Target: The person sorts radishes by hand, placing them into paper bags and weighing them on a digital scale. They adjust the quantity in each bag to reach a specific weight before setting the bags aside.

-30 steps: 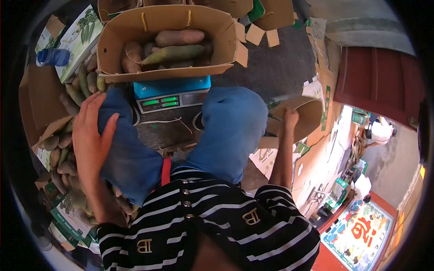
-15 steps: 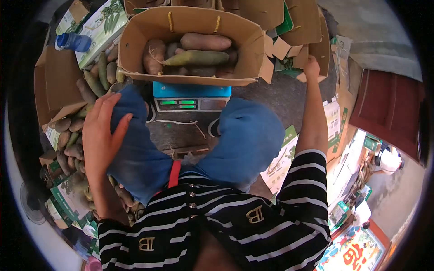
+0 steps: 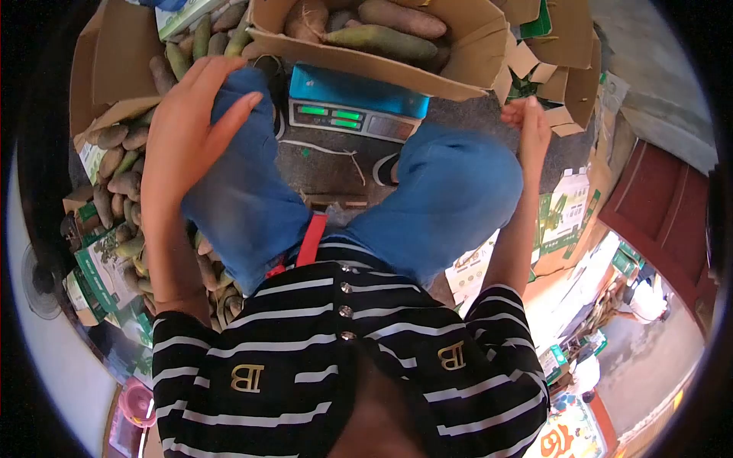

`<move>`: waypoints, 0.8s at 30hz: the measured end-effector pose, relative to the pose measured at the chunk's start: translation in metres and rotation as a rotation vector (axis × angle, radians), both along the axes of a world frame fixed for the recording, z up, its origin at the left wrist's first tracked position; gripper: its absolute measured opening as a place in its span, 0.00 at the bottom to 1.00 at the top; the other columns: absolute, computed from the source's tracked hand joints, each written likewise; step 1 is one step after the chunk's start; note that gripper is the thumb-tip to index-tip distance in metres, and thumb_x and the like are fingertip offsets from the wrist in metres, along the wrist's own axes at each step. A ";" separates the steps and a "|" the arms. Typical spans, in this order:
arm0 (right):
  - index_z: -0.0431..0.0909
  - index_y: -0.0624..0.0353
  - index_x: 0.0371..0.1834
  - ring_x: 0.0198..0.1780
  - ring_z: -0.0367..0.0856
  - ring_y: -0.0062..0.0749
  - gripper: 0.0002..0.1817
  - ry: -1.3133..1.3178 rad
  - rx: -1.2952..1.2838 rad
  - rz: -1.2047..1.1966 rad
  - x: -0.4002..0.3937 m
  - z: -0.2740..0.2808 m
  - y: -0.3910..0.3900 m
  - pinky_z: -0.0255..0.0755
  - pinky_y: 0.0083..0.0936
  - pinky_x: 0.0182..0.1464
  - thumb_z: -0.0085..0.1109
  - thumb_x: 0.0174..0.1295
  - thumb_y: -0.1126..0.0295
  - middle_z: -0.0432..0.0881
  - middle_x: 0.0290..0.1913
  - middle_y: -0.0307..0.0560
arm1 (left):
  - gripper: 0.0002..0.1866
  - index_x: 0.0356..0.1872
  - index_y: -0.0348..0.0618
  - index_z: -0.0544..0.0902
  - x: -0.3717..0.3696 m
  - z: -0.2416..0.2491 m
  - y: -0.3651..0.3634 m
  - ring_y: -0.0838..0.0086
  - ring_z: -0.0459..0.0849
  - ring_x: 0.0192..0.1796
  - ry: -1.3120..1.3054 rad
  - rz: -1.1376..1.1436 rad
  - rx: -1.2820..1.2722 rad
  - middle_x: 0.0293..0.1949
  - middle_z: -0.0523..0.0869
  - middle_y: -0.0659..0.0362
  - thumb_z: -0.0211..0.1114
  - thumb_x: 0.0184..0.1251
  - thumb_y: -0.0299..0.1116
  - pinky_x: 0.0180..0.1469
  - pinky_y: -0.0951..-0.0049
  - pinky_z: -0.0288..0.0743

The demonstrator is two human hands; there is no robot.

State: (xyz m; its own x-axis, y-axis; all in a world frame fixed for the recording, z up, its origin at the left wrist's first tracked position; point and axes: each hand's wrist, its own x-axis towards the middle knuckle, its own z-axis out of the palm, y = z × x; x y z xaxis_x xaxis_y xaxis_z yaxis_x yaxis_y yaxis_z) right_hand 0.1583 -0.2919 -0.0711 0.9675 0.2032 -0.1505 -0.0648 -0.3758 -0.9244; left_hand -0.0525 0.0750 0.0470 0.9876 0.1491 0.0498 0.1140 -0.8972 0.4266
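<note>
My left hand [image 3: 187,126] rests over my left knee with its fingers spread and nothing in it. My right hand [image 3: 528,122] is beyond my right knee, near the corner of a cardboard box [image 3: 382,69]; its fingers are curled, and whether they hold something small I cannot make out. Inside that box lie a green root vegetable [image 3: 382,42] and several reddish-brown ones [image 3: 402,18]. The box sits on a blue scale [image 3: 355,91] with lit green displays, between my knees.
Many root vegetables [image 3: 126,179] are piled at the left beside an open cardboard box [image 3: 126,57]. Another open box [image 3: 569,76] stands at the upper right. A pink basin [image 3: 137,402] is at lower left. A person [image 3: 647,301] is in the background at right.
My right hand has come away from the open box at the upper right and drawn back toward me. The view has shifted, so the box and scale appear higher and further right.
</note>
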 end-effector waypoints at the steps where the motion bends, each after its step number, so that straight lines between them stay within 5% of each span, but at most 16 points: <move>1: 0.77 0.63 0.34 0.32 0.79 0.25 0.21 0.075 -0.002 0.005 -0.011 -0.006 -0.001 0.71 0.21 0.37 0.45 0.69 0.55 0.81 0.31 0.44 | 0.18 0.50 0.39 0.74 -0.002 0.000 0.001 0.55 0.79 0.46 0.005 0.003 -0.006 0.44 0.79 0.49 0.64 0.59 0.32 0.46 0.65 0.72; 5: 0.78 0.64 0.34 0.32 0.78 0.25 0.21 0.813 0.428 -0.026 -0.044 -0.058 -0.024 0.71 0.20 0.37 0.47 0.68 0.54 0.81 0.31 0.43 | 0.19 0.51 0.39 0.74 -0.009 -0.005 0.007 0.58 0.80 0.46 -0.035 0.006 0.019 0.44 0.79 0.49 0.64 0.60 0.33 0.47 0.66 0.73; 8: 0.79 0.62 0.39 0.33 0.77 0.21 0.19 0.464 0.211 0.041 -0.095 0.012 0.035 0.72 0.21 0.43 0.46 0.69 0.56 0.81 0.32 0.40 | 0.19 0.51 0.39 0.74 -0.012 -0.011 0.012 0.58 0.80 0.45 -0.085 -0.013 0.029 0.44 0.79 0.50 0.65 0.59 0.33 0.47 0.66 0.73; 9: 0.79 0.62 0.39 0.34 0.78 0.23 0.19 0.576 0.309 0.052 -0.094 0.014 0.033 0.72 0.20 0.42 0.48 0.68 0.56 0.81 0.33 0.42 | 0.19 0.51 0.39 0.75 -0.012 -0.012 0.013 0.58 0.80 0.45 -0.096 -0.018 0.023 0.44 0.79 0.50 0.65 0.59 0.33 0.47 0.67 0.73; 17: 0.79 0.62 0.40 0.35 0.78 0.24 0.18 0.546 0.138 0.030 -0.083 -0.023 0.006 0.72 0.20 0.41 0.50 0.67 0.56 0.81 0.35 0.42 | 0.21 0.46 0.37 0.77 -0.020 -0.006 0.020 0.58 0.81 0.42 -0.242 -0.030 0.049 0.42 0.81 0.49 0.63 0.61 0.44 0.44 0.65 0.74; 18: 0.79 0.62 0.40 0.35 0.78 0.24 0.18 0.530 0.103 0.025 -0.082 -0.026 0.003 0.72 0.20 0.41 0.50 0.67 0.57 0.81 0.35 0.43 | 0.18 0.45 0.37 0.74 -0.024 0.010 0.019 0.51 0.78 0.42 -0.099 0.039 -0.100 0.36 0.78 0.46 0.63 0.57 0.36 0.44 0.59 0.72; 24: 0.78 0.62 0.41 0.36 0.79 0.24 0.18 0.417 -0.073 -0.016 -0.076 -0.040 -0.019 0.73 0.19 0.41 0.50 0.66 0.57 0.81 0.36 0.43 | 0.15 0.39 0.37 0.74 -0.036 0.000 0.030 0.52 0.78 0.41 -0.197 0.012 -0.041 0.36 0.78 0.47 0.64 0.57 0.36 0.42 0.58 0.71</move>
State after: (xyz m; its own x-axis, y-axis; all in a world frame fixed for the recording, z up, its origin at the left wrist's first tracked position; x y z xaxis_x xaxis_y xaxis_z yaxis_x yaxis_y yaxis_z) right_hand 0.0820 -0.3113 -0.1116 0.8236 0.1631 -0.5432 -0.4341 -0.4350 -0.7889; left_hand -0.0885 0.1048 0.0470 0.9574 0.1664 0.2359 0.0348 -0.8777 0.4780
